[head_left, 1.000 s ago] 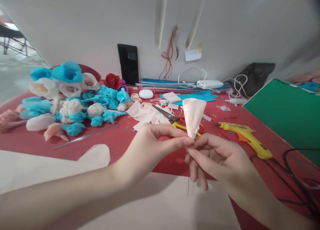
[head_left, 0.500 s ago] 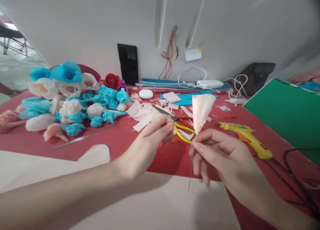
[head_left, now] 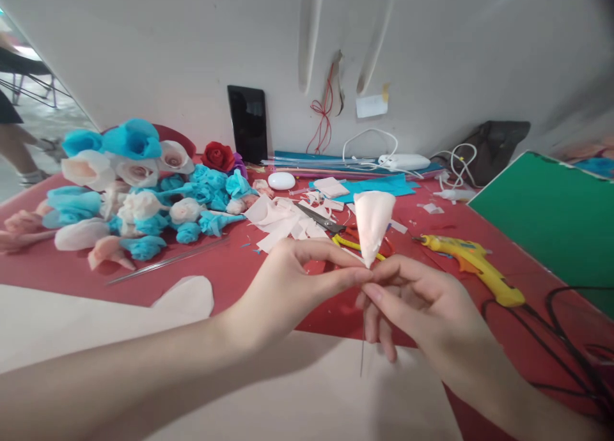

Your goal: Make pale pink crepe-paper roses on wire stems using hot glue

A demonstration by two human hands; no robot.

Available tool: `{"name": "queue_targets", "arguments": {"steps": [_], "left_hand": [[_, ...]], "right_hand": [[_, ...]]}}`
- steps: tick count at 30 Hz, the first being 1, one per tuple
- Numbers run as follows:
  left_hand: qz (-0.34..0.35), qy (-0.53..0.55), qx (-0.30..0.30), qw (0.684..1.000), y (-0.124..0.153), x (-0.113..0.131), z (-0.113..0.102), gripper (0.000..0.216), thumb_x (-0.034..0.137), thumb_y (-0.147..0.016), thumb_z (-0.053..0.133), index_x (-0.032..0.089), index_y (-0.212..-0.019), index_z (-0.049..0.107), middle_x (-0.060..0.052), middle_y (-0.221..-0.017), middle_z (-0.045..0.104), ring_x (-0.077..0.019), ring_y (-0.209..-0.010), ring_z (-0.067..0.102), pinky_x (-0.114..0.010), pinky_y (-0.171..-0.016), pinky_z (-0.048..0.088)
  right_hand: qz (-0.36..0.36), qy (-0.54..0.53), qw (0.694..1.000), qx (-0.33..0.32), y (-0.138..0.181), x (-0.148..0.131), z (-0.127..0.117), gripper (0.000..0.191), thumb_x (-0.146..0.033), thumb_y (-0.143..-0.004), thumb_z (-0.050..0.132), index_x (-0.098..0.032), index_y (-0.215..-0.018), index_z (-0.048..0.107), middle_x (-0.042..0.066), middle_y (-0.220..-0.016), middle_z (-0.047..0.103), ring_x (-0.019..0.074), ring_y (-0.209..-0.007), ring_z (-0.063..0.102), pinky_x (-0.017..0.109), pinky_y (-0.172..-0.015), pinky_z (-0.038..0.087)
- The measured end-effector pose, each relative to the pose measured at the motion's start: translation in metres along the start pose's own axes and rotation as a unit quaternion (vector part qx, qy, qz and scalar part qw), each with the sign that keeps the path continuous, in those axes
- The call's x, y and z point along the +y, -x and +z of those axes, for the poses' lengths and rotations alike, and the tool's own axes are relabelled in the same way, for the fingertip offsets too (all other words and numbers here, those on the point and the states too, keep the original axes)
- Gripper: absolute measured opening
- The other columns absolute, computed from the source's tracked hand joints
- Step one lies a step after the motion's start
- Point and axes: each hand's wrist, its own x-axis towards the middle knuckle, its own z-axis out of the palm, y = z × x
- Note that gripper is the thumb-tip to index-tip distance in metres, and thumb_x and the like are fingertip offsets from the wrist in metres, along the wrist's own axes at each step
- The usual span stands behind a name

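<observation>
A pale pink crepe paper flower (head_left: 374, 220), cone-shaped, stands upright on a thin wire stem (head_left: 362, 358). My right hand (head_left: 422, 300) pinches the stem just under the flower's pointed base. Thumb and forefinger of my left hand (head_left: 292, 287) are closed at the same spot, touching the base from the left; the fingers hide the exact grip point. Behind the hands lie scissors (head_left: 319, 218) with yellow and red handles, partly covered by my fingers and the flower.
Blue, white and pink paper flowers (head_left: 144, 204) crowd the left. A yellow glue gun (head_left: 472, 262) lies right, its black cord trailing forward. Paper scraps (head_left: 278, 220), a white oval case (head_left: 281, 181) and a leaning phone (head_left: 247, 124) are behind. A petal-shaped paper piece (head_left: 187, 297) lies front left.
My left hand has moved right to the flower's base, beside my right hand. The flower has shifted slightly left and down. A person's legs have come into view at the far left.
</observation>
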Motion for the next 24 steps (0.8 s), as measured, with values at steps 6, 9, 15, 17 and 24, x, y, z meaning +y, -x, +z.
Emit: {"name": "queue_targets", "arguments": {"steps": [6, 9, 15, 17, 24], "left_hand": [[0.069, 0.034, 0.000, 0.997, -0.001, -0.006, -0.003, 0.012, 0.021, -0.081, 0.064, 0.017, -0.070, 0.066, 0.002, -0.072, 0.065, -0.0110, -0.071, 0.061, -0.020, -0.070, 0.048], [0.144, 0.063, 0.012, 0.987, 0.000, -0.009, -0.003, 0.012, 0.015, -0.083, 0.062, 0.018, -0.071, 0.064, 0.000, -0.088, 0.065, -0.0121, -0.090, 0.060, -0.019, -0.079, 0.048], [0.128, 0.062, -0.032, 0.989, 0.002, -0.008, -0.003, 0.014, 0.022, -0.094, 0.047, 0.019, -0.081, 0.052, 0.005, -0.063, 0.057, -0.0058, -0.058, 0.055, -0.015, -0.059, 0.047], [0.170, -0.111, -0.014, 0.979, -0.002, -0.011, -0.006, 0.017, 0.022, -0.096, 0.040, 0.018, -0.082, 0.048, 0.007, -0.055, 0.050, -0.0061, -0.048, 0.047, -0.015, -0.049, 0.042], [0.361, -0.475, -0.068, 0.800, -0.019, -0.028, -0.026, 0.027, 0.009, -0.088, 0.039, 0.016, -0.071, 0.059, -0.004, -0.063, 0.060, -0.0158, -0.060, 0.049, -0.031, -0.068, 0.039]], "right_hand": [[-0.005, -0.026, 1.000, 0.011, -0.002, -0.001, -0.002, 0.019, -0.031, -0.082, 0.062, -0.015, -0.075, 0.056, -0.001, -0.058, 0.058, 0.0054, -0.040, 0.050, 0.014, -0.038, 0.041], [-0.006, -0.040, 0.999, -0.012, -0.004, 0.003, -0.005, 0.020, -0.033, -0.083, 0.063, -0.015, -0.076, 0.055, 0.000, -0.063, 0.060, 0.0066, -0.043, 0.053, 0.013, -0.038, 0.043], [-0.012, -0.070, 0.997, -0.041, -0.009, 0.011, -0.009, 0.021, -0.035, -0.084, 0.063, -0.016, -0.079, 0.055, 0.000, -0.068, 0.059, 0.0078, -0.046, 0.055, 0.013, -0.035, 0.044], [-0.027, -0.080, 0.996, -0.038, -0.010, 0.011, -0.011, 0.020, -0.034, -0.084, 0.063, -0.017, -0.079, 0.055, -0.001, -0.070, 0.059, 0.0072, -0.047, 0.055, 0.013, -0.036, 0.044], [-0.121, -0.040, 0.991, 0.037, -0.014, 0.003, -0.019, 0.019, -0.032, -0.088, 0.058, -0.019, -0.075, 0.053, -0.002, -0.070, 0.058, 0.0062, -0.050, 0.049, 0.015, -0.045, 0.042]]}}
